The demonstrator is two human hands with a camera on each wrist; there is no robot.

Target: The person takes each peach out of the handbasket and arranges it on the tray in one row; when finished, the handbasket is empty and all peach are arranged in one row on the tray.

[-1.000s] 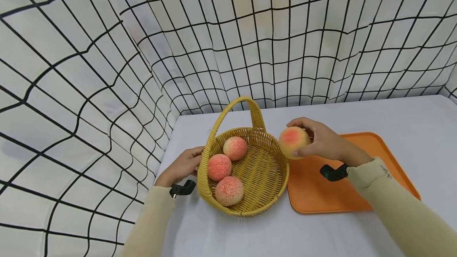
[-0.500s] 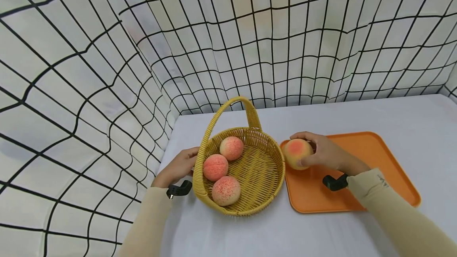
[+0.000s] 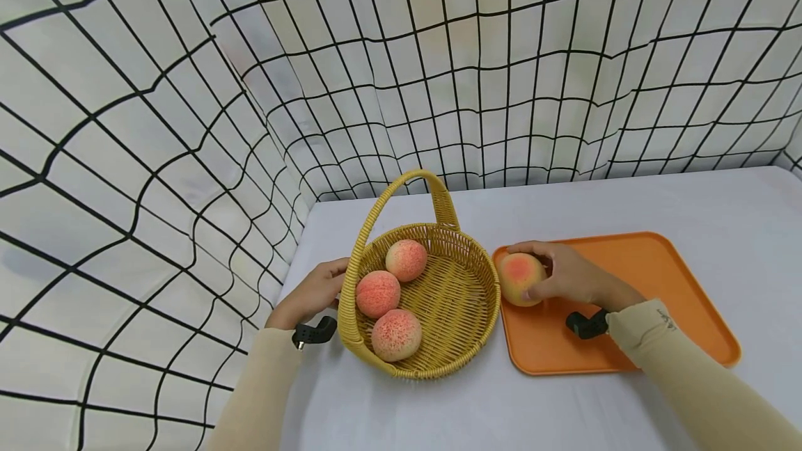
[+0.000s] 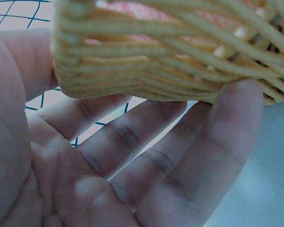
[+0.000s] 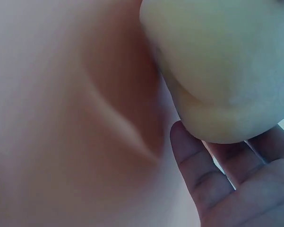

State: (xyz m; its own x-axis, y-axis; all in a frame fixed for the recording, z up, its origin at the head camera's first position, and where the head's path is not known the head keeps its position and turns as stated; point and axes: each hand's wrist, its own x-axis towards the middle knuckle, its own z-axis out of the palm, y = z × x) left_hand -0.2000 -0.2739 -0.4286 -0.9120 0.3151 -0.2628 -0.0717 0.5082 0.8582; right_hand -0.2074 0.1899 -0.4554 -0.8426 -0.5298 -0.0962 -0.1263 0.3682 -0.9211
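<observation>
In the head view, my right hand (image 3: 569,274) grips a yellow peach (image 3: 517,274) with a red blush, at the left end of an orange tray (image 3: 633,263). The right wrist view shows the peach's pale yellow side (image 5: 227,66) against the fingers (image 5: 198,168). My left hand (image 3: 315,292) holds the left side of a yellow woven basket (image 3: 454,305) with a tall handle. Up close in the left wrist view, its fingers (image 4: 236,118) reach under and against the wicker wall (image 4: 146,61). Three pinker peaches (image 3: 397,335) lie along the basket's left half.
A white cloth (image 3: 451,416) covers the table. White panels with a black grid net (image 3: 476,75) stand behind it and on the left. The tray lies just right of the basket, their edges close together.
My right hand has carried the yellow peach from beside the basket's rim down and slightly right to the tray. The basket has shifted a little left with my left hand.
</observation>
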